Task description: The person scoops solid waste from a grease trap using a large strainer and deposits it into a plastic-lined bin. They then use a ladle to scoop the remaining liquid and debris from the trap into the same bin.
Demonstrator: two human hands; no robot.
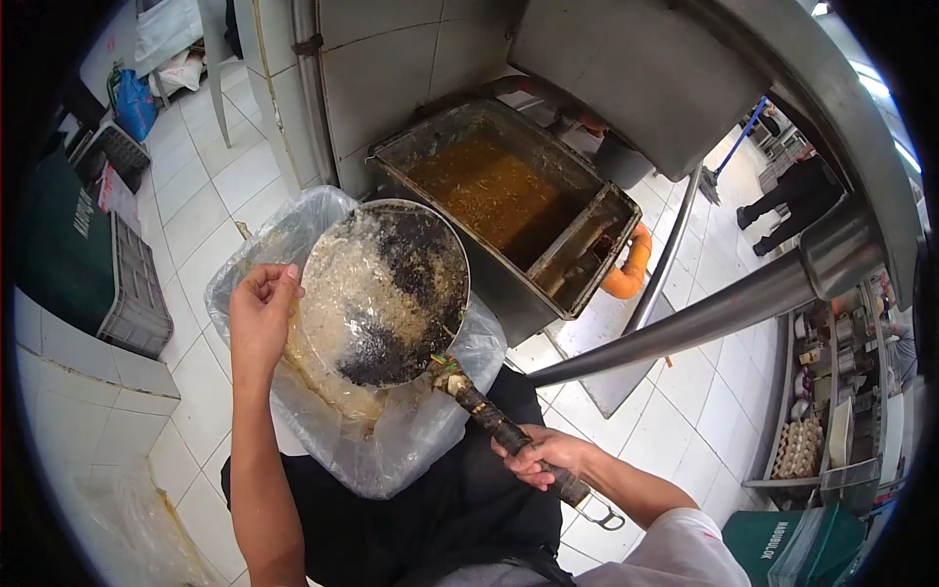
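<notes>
A round, long-handled skimmer (pixel 386 293) is tilted over a bin lined with a clear plastic bag (pixel 377 460). Whitish, wet food scraps cover much of its dark face. My right hand (pixel 543 456) is wrapped around its dark, taped handle, and a metal loop sticks out past my grip. Thumb and fingers of my left hand (pixel 266 293) are pinched together at the left rim, which they appear to touch. Pale yellowish waste shows inside the bag below the skimmer.
A metal grease trap (pixel 494 201) with murky brown liquid stands ahead, an orange pipe (pixel 631 262) at its side. A steel table leg bar (pixel 685 328) crosses on the right. Grey crates (pixel 137 284) stand left. A person in dark trousers (pixel 797 201) is far right.
</notes>
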